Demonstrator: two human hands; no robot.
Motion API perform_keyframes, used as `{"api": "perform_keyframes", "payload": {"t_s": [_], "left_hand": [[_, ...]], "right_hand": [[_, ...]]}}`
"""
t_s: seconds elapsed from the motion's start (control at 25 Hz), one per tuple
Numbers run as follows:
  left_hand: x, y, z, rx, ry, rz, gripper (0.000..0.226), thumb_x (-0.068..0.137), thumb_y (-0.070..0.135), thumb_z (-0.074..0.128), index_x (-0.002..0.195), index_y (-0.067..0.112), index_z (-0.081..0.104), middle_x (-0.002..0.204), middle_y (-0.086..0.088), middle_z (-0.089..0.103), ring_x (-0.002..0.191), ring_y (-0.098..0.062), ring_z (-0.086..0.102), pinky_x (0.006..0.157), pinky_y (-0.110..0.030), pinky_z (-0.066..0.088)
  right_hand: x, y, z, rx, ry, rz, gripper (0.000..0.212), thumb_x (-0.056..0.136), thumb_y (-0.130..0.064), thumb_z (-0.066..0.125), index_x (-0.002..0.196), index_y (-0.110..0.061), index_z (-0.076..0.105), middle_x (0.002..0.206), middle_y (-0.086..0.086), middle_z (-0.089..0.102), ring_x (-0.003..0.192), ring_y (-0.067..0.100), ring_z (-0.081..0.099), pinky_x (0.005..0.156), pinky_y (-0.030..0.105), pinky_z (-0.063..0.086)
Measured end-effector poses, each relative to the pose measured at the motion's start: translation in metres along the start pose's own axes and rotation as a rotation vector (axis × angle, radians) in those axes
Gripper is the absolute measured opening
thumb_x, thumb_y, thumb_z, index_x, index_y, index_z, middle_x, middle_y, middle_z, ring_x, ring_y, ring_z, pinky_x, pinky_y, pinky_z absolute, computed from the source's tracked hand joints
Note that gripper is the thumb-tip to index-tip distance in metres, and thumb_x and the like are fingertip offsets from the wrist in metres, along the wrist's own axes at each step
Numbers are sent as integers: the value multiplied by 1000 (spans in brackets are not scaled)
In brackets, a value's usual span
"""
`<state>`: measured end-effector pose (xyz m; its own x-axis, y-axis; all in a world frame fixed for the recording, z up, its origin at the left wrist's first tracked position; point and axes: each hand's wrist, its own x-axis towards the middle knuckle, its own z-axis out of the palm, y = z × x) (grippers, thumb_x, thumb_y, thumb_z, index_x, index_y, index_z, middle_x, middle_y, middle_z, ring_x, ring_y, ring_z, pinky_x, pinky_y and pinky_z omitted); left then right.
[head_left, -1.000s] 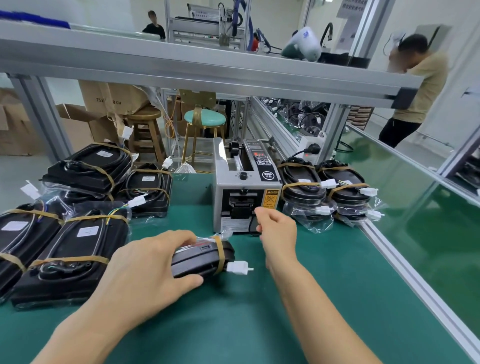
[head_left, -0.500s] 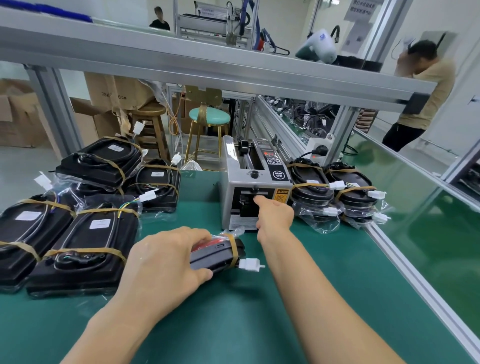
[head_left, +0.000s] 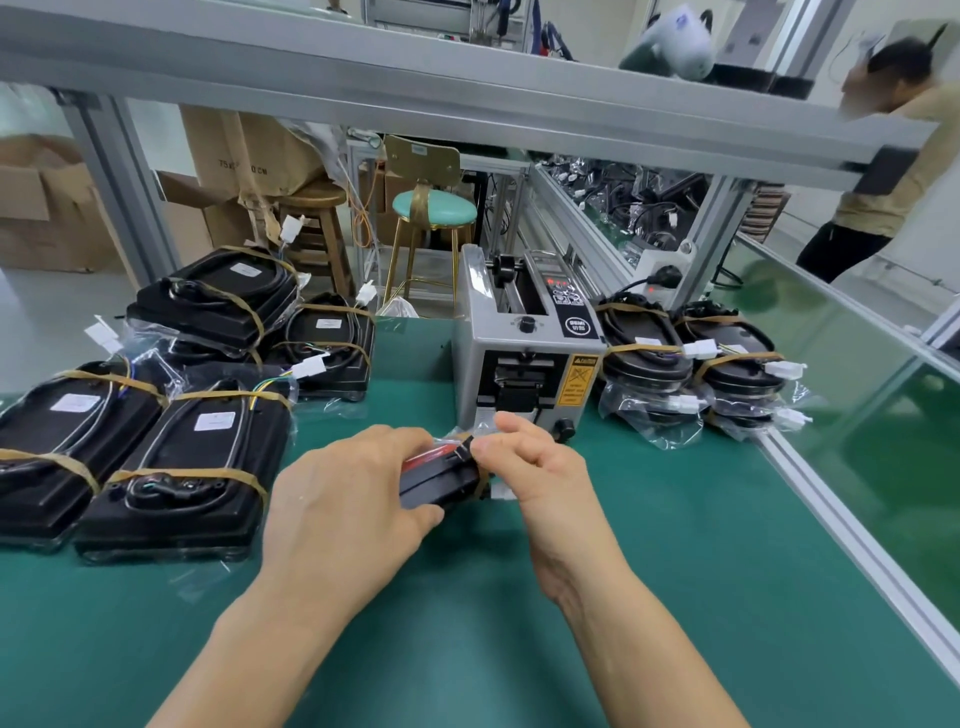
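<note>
Head view: the left hand (head_left: 343, 499) grips a glossy, plastic-bagged black block (head_left: 441, 480), and fingers of the right hand (head_left: 540, 467) pinch its crinkled end.

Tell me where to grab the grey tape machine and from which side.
Grip the tape machine by its flat side walls, probably from above. Its front carries the cutter opening and a knob, the left hand and right hand hold a black part just before it, and bagged parts crowd its right wall.
</note>
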<state>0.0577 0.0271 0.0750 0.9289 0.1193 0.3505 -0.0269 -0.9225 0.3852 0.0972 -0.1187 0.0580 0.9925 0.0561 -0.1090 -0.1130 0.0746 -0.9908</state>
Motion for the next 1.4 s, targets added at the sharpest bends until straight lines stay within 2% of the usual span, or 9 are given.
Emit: {"api": "perform_keyframes", "payload": {"t_s": [0.32, 0.48, 0.6, 0.68, 0.76, 1.04, 1.16, 1.32, 1.4], "left_hand": [[-1, 1, 0, -10, 22, 7, 38, 56, 34, 85, 90, 35, 69, 84, 9, 70, 77, -24, 66, 61, -25, 35], [-1, 1, 1, -4, 31, 2, 38, 56, 34, 85, 90, 35, 69, 84, 9, 70, 77, -25, 66, 61, -27, 37], [-1, 1, 2, 7, 33, -3, 38, 57, 34, 84, 91, 35, 69, 85, 9, 70, 78, -25, 65, 61, -27, 38], [-1, 1, 3, 15, 28, 0, 37, 58, 35, 83, 92, 34, 68, 86, 9, 69, 79, -25, 65, 62, -29, 41], [-1, 1, 2, 30, 24, 3, 38, 60, 37, 82, 94, 35, 67, 89, 10, 69, 82, -24, 65, 64, -29, 41], [-2, 0, -3, -44, -20, 66, 41, 60, 31, 81, 96, 35, 62, 112, 21, 59, 79, -24, 65, 61, -28, 43], [-3, -1, -5, -23, -59, 106, 46, 64, 32, 82, 103, 47, 63, 132, 26, 47, 77, -24, 65, 63, -29, 46], [-2, -3, -6, -7, -75, 138, 44, 68, 31, 81, 104, 51, 65, 134, 25, 47, 75, -24, 66, 63, -30, 45], [-2, -2, -4, 10, -76, 142, 39, 70, 31, 78, 103, 48, 67, 132, 24, 50, 78, -24, 66, 62, -28, 42]], "right_hand": [[-7, 8, 11, 40, 96, 0, 10, 83, -13, 71, 75, -12, 77, 127, -7, 54, 91, -25, 51, 82, 13, 38], [-8, 10, 16, 67, 124, -2, 10, 82, -13, 71, 75, -12, 78, 126, -6, 55, 92, -24, 51, 83, 13, 38], [-9, 11, 17, 86, 123, 9, 10, 81, -11, 71, 74, -12, 79, 127, -3, 56, 102, -14, 54, 84, 14, 39], [-10, 11, 18, 88, 126, 15, 9, 81, -11, 72, 75, -11, 79, 126, -3, 57, 98, -19, 53, 81, 12, 39], [-9, 12, 18, 80, 140, 8, 8, 81, -11, 72, 75, -11, 79, 124, -3, 57, 88, -23, 53, 80, 12, 39], [-10, 14, 25, 93, 208, 2, 18, 78, -13, 74, 62, -19, 77, 117, -1, 59, 85, -13, 58, 85, 21, 43], [-10, 15, 26, 87, 214, -6, 17, 79, -12, 74, 64, -19, 77, 116, 0, 59, 84, -19, 56, 80, 19, 41], [-12, 15, 28, 81, 250, -7, 22, 78, -13, 74, 58, -22, 76, 113, -4, 60, 81, -21, 55, 77, 19, 40], [-13, 14, 29, 63, 262, 5, 25, 76, -17, 75, 54, -28, 74, 111, -9, 59, 78, -21, 55, 83, 24, 41]]}}
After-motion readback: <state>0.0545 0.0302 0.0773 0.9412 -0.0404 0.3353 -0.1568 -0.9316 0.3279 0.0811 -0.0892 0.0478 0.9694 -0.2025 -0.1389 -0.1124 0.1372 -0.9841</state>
